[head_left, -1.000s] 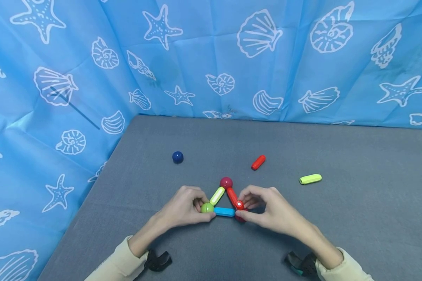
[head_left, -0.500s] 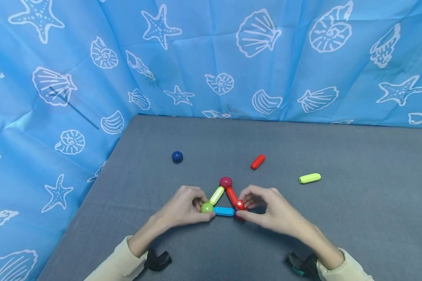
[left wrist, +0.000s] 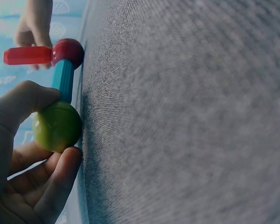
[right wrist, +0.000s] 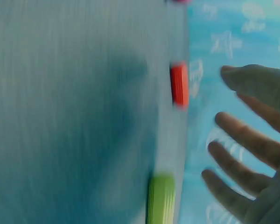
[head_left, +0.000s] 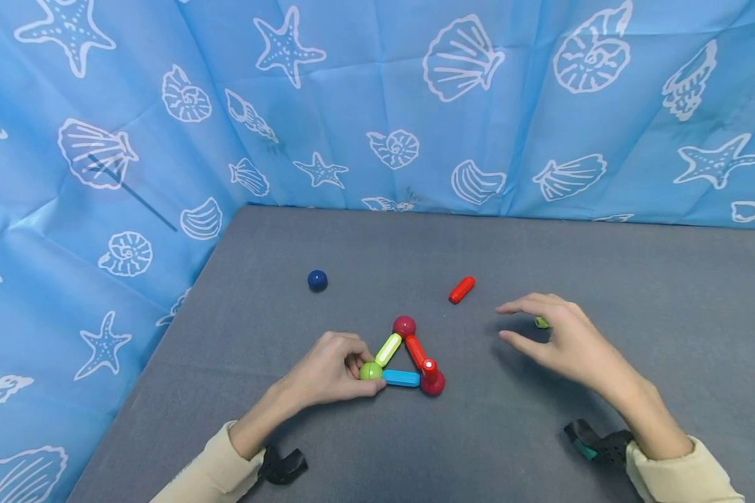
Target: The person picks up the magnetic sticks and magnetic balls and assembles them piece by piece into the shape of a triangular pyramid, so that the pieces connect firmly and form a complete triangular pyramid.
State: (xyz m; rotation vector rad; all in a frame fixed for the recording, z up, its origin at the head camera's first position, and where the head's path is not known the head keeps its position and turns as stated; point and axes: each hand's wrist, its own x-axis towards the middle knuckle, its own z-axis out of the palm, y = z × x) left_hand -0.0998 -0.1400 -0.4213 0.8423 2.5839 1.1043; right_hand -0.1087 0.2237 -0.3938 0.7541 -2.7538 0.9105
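On the grey table lies a triangle of magnetic balls and rods. My left hand (head_left: 328,370) pinches the green ball (head_left: 370,372) at its left corner between thumb and fingers. A yellow-green rod (head_left: 388,351) joins that ball to a crimson ball (head_left: 405,326) at the far corner, and a blue rod (head_left: 401,378) links it to the red ball (head_left: 436,385) on the right. One red rod (head_left: 415,351) forms the third side; another red rod (left wrist: 28,55) stands up from the right-hand ball. My right hand (head_left: 565,340), fingers spread, hovers above a loose yellow-green rod (head_left: 542,322), mostly hidden beneath it.
A loose red rod (head_left: 462,290) lies beyond the triangle, to its right. Farther left sits a dark blue ball (head_left: 317,281). Blue curtains (head_left: 365,91) with white shells border the table (head_left: 277,244) at the back and left.
My right hand has let go at the triangle's right corner and moved right, over the loose yellow-green rod. The upright red rod stays on its ball; my left hand has kept its place.
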